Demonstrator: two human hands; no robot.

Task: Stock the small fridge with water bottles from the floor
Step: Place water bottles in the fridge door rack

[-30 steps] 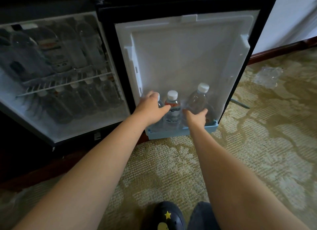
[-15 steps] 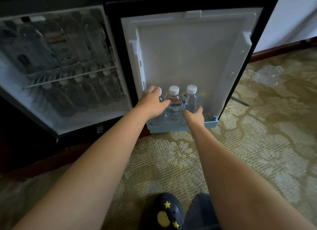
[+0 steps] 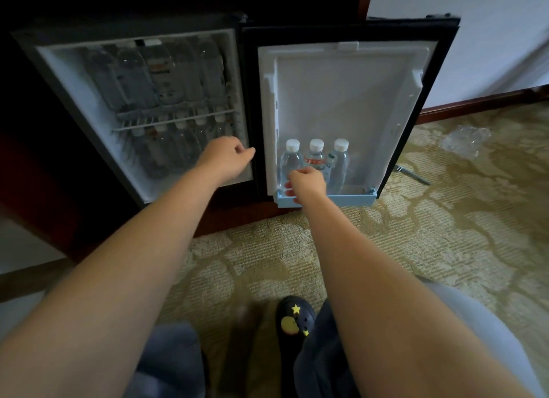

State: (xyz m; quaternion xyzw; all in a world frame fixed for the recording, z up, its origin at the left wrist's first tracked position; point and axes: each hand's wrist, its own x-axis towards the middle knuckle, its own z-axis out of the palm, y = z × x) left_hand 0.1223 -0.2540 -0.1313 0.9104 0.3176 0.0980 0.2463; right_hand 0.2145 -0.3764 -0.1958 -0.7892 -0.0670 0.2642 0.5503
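Note:
The small fridge stands open, and several water bottles lie packed on both of its levels. Three white-capped bottles stand upright side by side in the blue door shelf: left bottle, middle bottle, right bottle. My right hand hovers just in front of the left and middle bottles, fingers loosely curled down over the shelf's front rim, holding nothing. My left hand hangs loosely curled and holds nothing, in front of the fridge body's right edge.
The open door swings out to the right over patterned carpet. Crumpled clear plastic wrap lies on the carpet at the right, near a thin metal rod. My shoe and knees are at the bottom.
The third bottle now stands upright beside the other two. My left hand let go of the left bottle and moved left to the fridge body. My right hand came off the right bottle.

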